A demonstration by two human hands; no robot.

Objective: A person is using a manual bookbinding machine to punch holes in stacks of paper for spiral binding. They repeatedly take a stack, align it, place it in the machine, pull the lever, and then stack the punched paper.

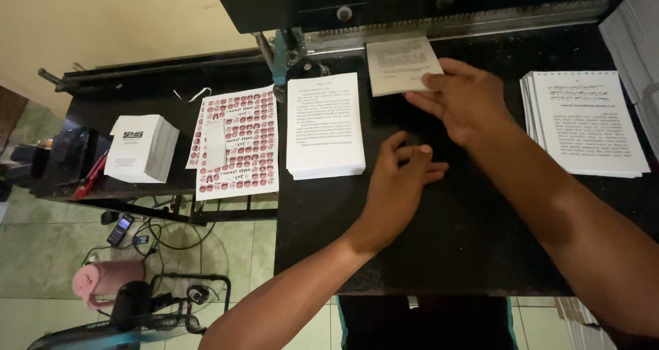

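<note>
Both forearms reach over the black counter [446, 240]. Beyond the right fingers stands the dark punching machine [412, 7]. Right of them lies a big paper stack [583, 123]; left of the left fingers, another stack [325, 125]. Right hand [467, 99], fingers spread, presses the small booklet [400, 63] at the machine's edge. Left hand [398, 185] rests flat on the counter, fingers loosely open, gripping nothing.

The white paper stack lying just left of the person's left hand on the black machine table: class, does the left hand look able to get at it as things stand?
Probably yes. The left hand rests flat on the black table, empty, with the white paper stack close beside its fingers. Only bare table shows between them, and the right hand is busy at the small booklet farther back.
</note>
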